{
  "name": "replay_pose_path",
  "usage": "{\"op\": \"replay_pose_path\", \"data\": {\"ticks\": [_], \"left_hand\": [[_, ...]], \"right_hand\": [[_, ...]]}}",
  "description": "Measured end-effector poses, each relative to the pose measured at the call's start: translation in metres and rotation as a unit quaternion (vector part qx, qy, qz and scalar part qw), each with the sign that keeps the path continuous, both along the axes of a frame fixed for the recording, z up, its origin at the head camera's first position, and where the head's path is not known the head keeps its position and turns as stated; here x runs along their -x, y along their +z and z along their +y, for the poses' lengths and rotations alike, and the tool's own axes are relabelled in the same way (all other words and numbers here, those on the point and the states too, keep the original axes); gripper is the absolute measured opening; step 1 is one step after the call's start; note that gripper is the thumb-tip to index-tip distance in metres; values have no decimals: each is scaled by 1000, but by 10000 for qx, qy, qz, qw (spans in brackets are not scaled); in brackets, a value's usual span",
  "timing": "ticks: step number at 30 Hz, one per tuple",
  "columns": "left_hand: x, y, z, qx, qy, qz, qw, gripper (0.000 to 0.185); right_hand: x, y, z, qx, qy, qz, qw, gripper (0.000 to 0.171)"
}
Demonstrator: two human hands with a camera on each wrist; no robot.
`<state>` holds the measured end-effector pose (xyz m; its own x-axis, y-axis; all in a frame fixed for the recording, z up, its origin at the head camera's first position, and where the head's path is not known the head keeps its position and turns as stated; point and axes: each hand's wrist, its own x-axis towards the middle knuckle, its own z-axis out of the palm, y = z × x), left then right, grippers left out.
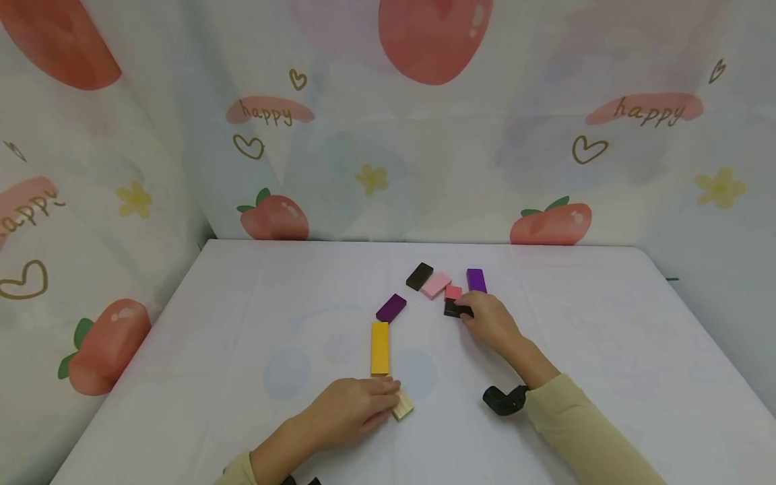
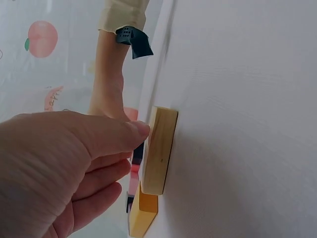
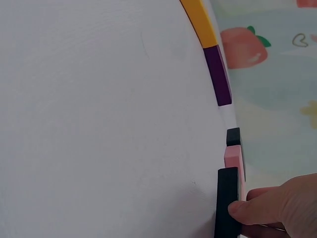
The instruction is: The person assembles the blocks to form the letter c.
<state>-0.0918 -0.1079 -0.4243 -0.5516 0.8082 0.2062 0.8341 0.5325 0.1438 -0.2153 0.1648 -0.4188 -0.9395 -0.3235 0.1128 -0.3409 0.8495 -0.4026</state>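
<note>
My left hand [image 1: 358,412] rests at a pale wooden block [image 1: 403,404], its fingers reaching over one end. In the left wrist view the thumb tip touches the upper edge of that wooden block [image 2: 161,148], and the other fingers are loosely bent beyond it. A yellow block [image 1: 379,348] lies just past this hand. My right hand [image 1: 492,323] pinches a black block [image 1: 456,308]; the right wrist view shows the thumb against the near side of the black block [image 3: 228,193]. A small coral-red block [image 1: 453,293] sits right behind it, with a violet block [image 1: 475,279] close by.
A dark purple block [image 1: 391,308] meets the yellow block's far end. Farther back lie another black block [image 1: 419,276] and a pink block [image 1: 436,285]. All are on a white tabletop [image 1: 182,377], with a printed cloth [image 1: 424,148] hanging behind it.
</note>
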Motion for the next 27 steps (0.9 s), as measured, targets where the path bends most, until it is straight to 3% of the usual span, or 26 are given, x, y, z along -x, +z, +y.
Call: {"op": "replay_pose_path", "data": {"ticks": [6,18,27], "left_hand": [[-2,-3,0,113,-14,140,9998,25],[-3,-2,1,248,9,17,9997,25],[-3,-3,1,188,90,-147,9997,24]], "right_hand": [[-5,-2,-1,-130,8,102,9999,21],[-21,-7,2,67,231,596,9979,19],[-39,-9,2,127,263,604,9977,19]]}}
